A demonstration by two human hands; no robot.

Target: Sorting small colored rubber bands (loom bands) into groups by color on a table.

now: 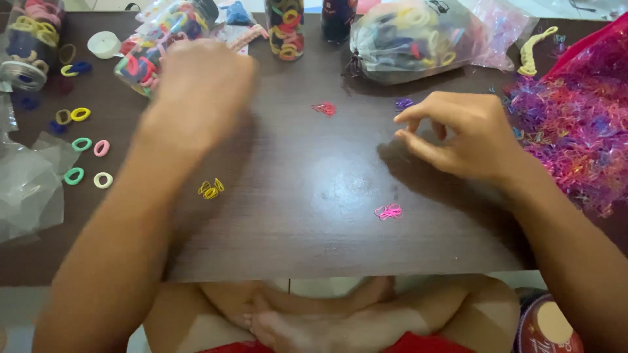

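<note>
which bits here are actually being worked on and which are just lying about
In hand:
right hand
purple bands
pink bands
yellow bands
red bands
loose band heap

Lying about:
hair-tie jars
bagged ties
white lid

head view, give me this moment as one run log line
left hand raised over table, blurred, grip unclear | right hand fingers pinched near purple bands | yellow bands, pink bands, red bands on dark table

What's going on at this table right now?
A person sits cross-legged at a dark wooden table. The right hand pinches near a purple band cluster, beside a heap of tiny pink and purple bands. The blurred left hand hovers by a tipped jar of hair ties. Small red, yellow and pink clusters lie separately.
</note>
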